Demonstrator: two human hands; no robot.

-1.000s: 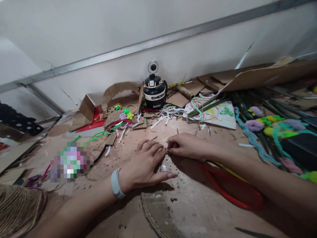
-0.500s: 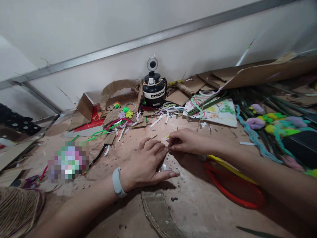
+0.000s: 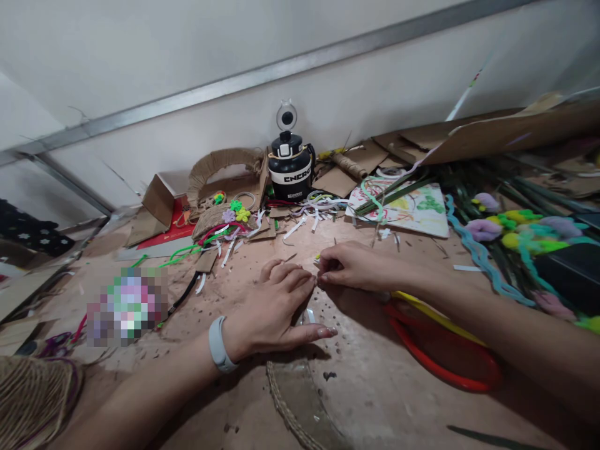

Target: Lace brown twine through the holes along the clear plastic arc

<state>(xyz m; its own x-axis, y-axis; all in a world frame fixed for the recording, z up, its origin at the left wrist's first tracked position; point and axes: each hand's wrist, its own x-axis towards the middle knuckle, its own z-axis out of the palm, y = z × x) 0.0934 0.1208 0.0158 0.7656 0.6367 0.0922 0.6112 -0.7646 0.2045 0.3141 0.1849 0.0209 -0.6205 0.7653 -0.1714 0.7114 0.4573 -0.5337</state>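
Note:
My left hand (image 3: 281,306) lies palm down on the table, its fingers stretched out and the thumb spread to the right. It rests over the far end of a curved brown strip (image 3: 300,387) with braided twine along one edge; a shiny, clear film shows on the strip. My right hand (image 3: 344,265) is closed in a pinch beside the left fingertips. What it pinches is too small to make out. Scissors with red and yellow handles (image 3: 443,378) lie under my right forearm, their blades hidden.
A black bottle (image 3: 289,169) with its lid up stands at the back. Left are a twine-wrapped arch (image 3: 225,161), a twine ball (image 3: 32,400) and a blurred, colourful patch (image 3: 129,306). Right are a painted sheet (image 3: 422,212), fuzzy coloured pieces (image 3: 520,231) and long green leaves.
Both hands keep nearly the same pose and place. The whole view has shifted very slightly.

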